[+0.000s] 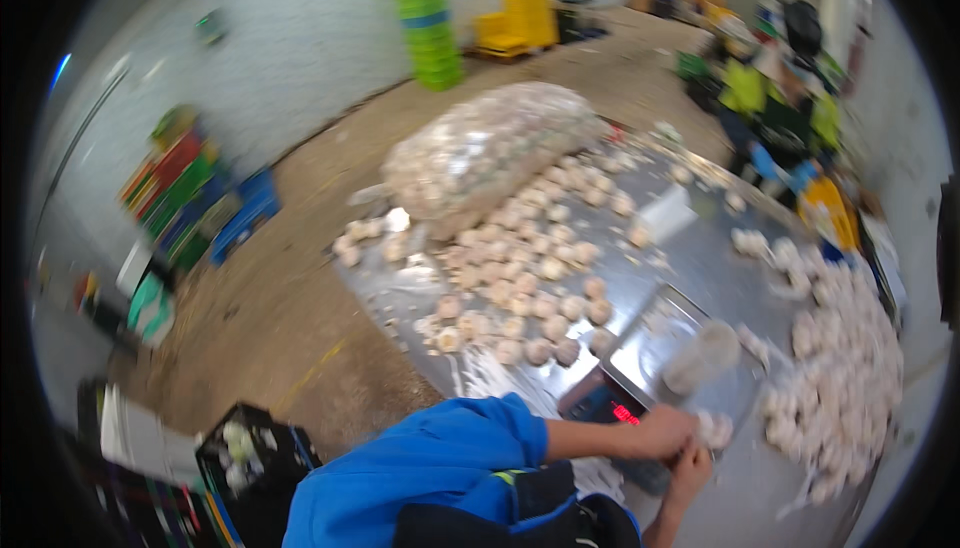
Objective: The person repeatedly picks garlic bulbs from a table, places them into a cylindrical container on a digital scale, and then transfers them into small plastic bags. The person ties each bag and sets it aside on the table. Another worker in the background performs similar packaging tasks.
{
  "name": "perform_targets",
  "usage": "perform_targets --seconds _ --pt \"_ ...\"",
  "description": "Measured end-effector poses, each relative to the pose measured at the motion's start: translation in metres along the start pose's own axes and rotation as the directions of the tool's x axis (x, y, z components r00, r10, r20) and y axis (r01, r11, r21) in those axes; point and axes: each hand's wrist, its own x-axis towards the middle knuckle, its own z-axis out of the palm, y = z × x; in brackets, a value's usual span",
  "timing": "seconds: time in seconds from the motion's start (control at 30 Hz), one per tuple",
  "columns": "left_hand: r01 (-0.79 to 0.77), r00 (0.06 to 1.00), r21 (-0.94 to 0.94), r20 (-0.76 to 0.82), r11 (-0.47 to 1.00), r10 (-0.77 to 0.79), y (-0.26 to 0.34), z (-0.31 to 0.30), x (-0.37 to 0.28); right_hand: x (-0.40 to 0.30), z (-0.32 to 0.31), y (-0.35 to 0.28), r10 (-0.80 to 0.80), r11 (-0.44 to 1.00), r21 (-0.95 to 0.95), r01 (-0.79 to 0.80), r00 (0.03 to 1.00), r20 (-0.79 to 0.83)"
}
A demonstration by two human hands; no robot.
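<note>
My left hand [666,432] and my right hand [690,465] meet fingertip to fingertip at the near edge of a digital scale [611,405] with a red display. Both pinch the end of a small net bag of garlic bulbs [714,430], which lies just beyond the fingers. The scale's steel pan [637,353] is beside them, and a blurred whitish cylinder [701,359] stands at its right. Loose garlic bulbs [517,270] spread over the metal table [720,270]. White net strips [487,379] hang near my sleeve.
A large clear sack of garlic [495,143] lies at the table's far side. Bagged garlic [840,368] is heaped at the right. Beyond the table are people in yellow-green vests [780,105]. Green crates [429,34] and a black crate [251,450] stand on the floor.
</note>
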Motion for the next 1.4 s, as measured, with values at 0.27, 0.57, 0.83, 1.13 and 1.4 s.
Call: perform_targets --seconds 0.27,0.57,0.83,1.13,1.4 --pt "0.035 0.999 -0.141 -0.025 0.989 -0.039 -0.008 0.017 -0.016 0.032 -0.018 0.034 0.025 0.971 -0.233 0.056 0.943 0.332" --pt "0.038 0.994 -0.091 0.105 0.995 -0.029 -0.010 0.022 -0.021 0.038 -0.011 0.019 0.067 0.979 -0.199 0.041 0.858 0.509" --pt "0.248 0.964 -0.498 0.045 0.831 -0.261 -0.062 0.083 0.005 0.026 -0.011 -0.003 -0.067 0.871 -0.406 0.275 0.887 0.457" --pt "0.489 0.796 -0.833 0.547 -0.259 -0.259 -0.010 0.004 -0.025 0.003 -0.009 -0.025 -0.161 0.986 0.067 0.152 0.974 0.159" --pt "0.470 0.874 -0.730 0.307 0.495 -0.377 0.022 0.005 -0.013 -0.008 -0.036 -0.021 0.180 0.844 0.487 -0.225 0.974 0.137"
